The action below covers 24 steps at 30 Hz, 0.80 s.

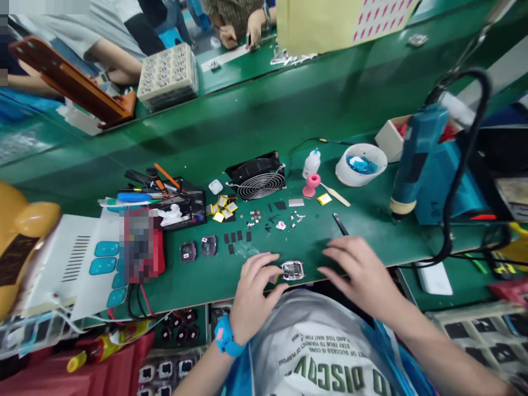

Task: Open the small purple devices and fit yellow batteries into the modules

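Observation:
An opened watch case (293, 270) with a pale rim and exposed inner parts lies near the bench's front edge. My left hand (258, 289) is at its left side, fingers curved and apart, the index fingertip at the rim. Partly hidden under those fingers is a small yellow-edged piece (274, 279). To the right of the case, my right hand (358, 269) hovers with its fingers spread and nothing in them. Just beyond its fingertips lies a dark slim tool (340, 224), perhaps tweezers.
Yellow-taped batteries (224, 208), two dark watch cases (208, 245) and black pads (239, 236) lie left of centre. Behind stand a fan (259, 179), white bottle (312, 163) and white tub (361, 164). A teal electric screwdriver (418, 159) hangs right. A co-worker's hands (254, 30) show beyond.

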{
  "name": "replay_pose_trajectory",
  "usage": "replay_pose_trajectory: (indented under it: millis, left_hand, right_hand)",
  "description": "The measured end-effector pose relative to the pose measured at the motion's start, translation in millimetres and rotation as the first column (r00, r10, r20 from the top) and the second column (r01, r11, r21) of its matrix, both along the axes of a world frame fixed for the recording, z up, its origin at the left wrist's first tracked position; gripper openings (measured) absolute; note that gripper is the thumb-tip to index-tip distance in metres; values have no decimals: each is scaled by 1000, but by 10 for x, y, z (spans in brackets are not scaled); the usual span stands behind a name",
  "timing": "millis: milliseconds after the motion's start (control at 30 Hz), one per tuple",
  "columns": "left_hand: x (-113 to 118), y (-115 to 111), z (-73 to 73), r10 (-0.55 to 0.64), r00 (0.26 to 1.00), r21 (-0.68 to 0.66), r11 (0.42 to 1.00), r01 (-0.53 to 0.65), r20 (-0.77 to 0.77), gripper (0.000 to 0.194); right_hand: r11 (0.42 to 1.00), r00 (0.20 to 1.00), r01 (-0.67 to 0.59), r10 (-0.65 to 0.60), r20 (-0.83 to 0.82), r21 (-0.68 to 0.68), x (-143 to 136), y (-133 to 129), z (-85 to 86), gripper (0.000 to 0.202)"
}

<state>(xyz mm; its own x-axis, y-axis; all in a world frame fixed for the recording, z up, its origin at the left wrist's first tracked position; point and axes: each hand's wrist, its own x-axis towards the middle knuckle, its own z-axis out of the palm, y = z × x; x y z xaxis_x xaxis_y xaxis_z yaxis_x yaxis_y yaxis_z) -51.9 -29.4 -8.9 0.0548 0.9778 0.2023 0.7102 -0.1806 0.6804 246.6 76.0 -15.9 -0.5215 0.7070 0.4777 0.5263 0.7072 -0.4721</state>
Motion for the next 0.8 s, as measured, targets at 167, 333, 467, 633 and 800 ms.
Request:
replay_pose_trajectory:
  millis: [167, 333, 467, 633, 800]
  left_hand:
    - [124, 124, -116, -187, 982, 30, 982, 186, 28, 20]
    - [140, 135, -97, -198, 980, 63, 978, 198, -7, 21]
    - [156, 123, -92, -174, 985, 54, 983, 174, 1, 21]
    - [186, 154, -57, -161, 986, 27, 987, 160, 35, 16]
    - [175, 180, -24, -139, 987, -78, 986, 145, 83, 15]
  right_hand:
    - [953, 948, 297, -287, 135, -61, 349, 191, -99, 51]
    - [939, 962, 271, -259, 84, -211, 270, 236, -50, 62]
    - [911, 972, 130, -195, -133, -390, 107, 148, 38, 38]
    - [870, 911, -36, -174, -374, -492, 87, 44, -9, 9]
    - [857, 900, -135, -104, -424, -497, 5, -69, 0, 26]
